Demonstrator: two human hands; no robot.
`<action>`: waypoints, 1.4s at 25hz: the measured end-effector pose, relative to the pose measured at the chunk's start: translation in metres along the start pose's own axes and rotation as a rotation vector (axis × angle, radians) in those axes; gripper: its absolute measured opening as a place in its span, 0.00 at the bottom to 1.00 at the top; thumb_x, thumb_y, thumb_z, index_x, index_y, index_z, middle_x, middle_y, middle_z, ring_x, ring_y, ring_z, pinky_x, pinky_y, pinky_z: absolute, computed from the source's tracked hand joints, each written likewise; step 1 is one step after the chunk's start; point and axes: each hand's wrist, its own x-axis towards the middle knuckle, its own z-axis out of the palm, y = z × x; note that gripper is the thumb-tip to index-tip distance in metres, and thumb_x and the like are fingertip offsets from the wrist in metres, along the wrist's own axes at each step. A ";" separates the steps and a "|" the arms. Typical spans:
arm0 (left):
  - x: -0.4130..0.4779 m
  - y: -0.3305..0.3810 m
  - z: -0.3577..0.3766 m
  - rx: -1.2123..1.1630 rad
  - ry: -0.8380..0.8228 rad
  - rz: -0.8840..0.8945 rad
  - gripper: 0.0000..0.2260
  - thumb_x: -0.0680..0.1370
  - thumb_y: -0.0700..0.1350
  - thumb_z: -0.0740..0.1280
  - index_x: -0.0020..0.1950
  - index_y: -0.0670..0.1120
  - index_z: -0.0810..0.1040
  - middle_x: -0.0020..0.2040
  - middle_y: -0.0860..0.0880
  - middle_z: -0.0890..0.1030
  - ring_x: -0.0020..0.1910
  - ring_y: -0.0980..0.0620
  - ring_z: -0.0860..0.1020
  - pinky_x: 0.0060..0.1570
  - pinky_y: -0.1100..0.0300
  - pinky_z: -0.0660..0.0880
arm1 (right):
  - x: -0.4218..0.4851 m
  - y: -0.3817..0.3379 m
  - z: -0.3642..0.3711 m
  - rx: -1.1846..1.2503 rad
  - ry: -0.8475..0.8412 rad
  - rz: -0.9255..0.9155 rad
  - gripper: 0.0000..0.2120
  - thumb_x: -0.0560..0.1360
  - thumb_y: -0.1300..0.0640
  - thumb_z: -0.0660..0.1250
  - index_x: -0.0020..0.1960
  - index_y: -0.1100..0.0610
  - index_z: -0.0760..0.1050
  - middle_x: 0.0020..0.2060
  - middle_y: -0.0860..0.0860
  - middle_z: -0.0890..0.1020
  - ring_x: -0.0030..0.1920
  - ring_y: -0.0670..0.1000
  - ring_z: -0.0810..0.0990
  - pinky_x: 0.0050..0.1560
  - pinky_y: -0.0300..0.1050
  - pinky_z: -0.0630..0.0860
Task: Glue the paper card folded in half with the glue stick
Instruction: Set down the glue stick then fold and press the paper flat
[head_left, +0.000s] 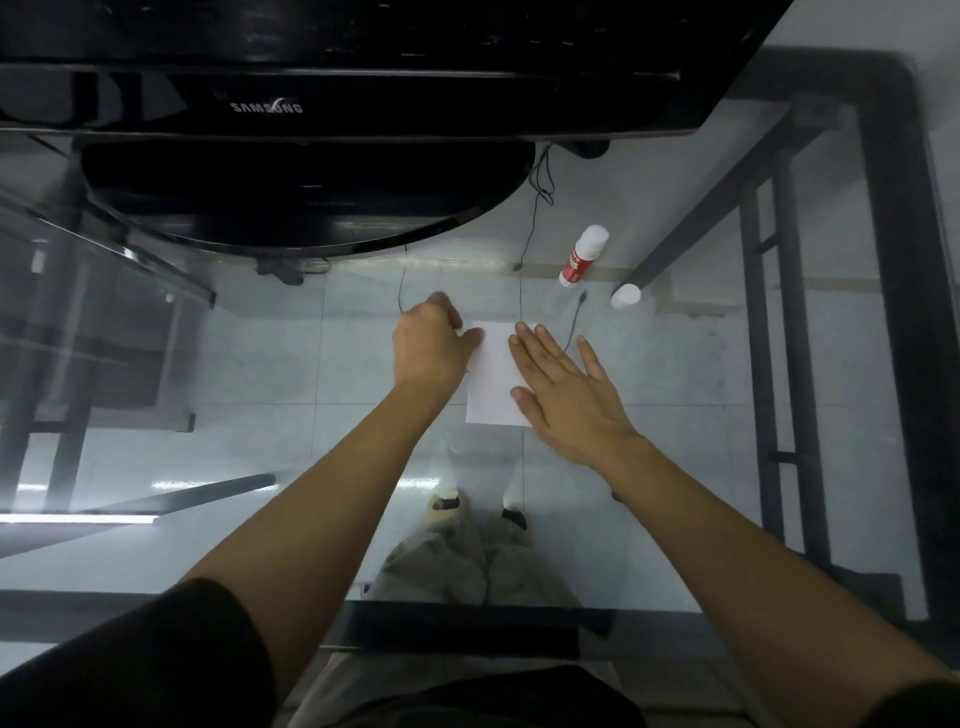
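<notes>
A white paper card (492, 379) lies folded on the glass table, in the middle of the view. My right hand (566, 392) rests flat on its right side, fingers spread and palm down. My left hand (434, 343) is at the card's left edge, fingers curled, thumb touching the top left corner. The glue stick (583, 255), white with a red label, stands upright behind the card to the right. Its white cap (625, 296) sits apart on the glass, just right of the stick.
A black Samsung monitor (311, 104) with a rounded base (311, 197) fills the back of the glass table (260, 374). Thin black cables (521, 291) run from it toward the card. A black table frame (893, 312) runs along the right side.
</notes>
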 end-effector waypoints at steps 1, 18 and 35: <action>-0.002 -0.007 -0.002 0.048 0.038 0.215 0.09 0.75 0.44 0.69 0.52 0.40 0.77 0.49 0.41 0.81 0.45 0.46 0.79 0.46 0.58 0.75 | 0.000 -0.001 -0.001 -0.015 -0.008 0.003 0.27 0.80 0.46 0.43 0.75 0.54 0.41 0.74 0.47 0.43 0.75 0.48 0.45 0.69 0.51 0.35; -0.058 -0.080 -0.013 0.512 -0.325 0.974 0.25 0.79 0.54 0.49 0.71 0.41 0.64 0.72 0.43 0.66 0.72 0.44 0.59 0.69 0.43 0.55 | 0.003 -0.002 -0.005 -0.053 -0.066 0.003 0.27 0.80 0.45 0.42 0.74 0.54 0.36 0.76 0.49 0.42 0.75 0.48 0.40 0.69 0.51 0.34; -0.048 -0.058 0.032 0.566 -0.124 0.535 0.24 0.81 0.53 0.42 0.75 0.44 0.47 0.77 0.47 0.51 0.74 0.52 0.42 0.72 0.51 0.43 | -0.050 -0.032 0.017 -0.034 -0.028 0.107 0.26 0.78 0.46 0.38 0.71 0.51 0.32 0.74 0.47 0.39 0.72 0.49 0.32 0.66 0.53 0.26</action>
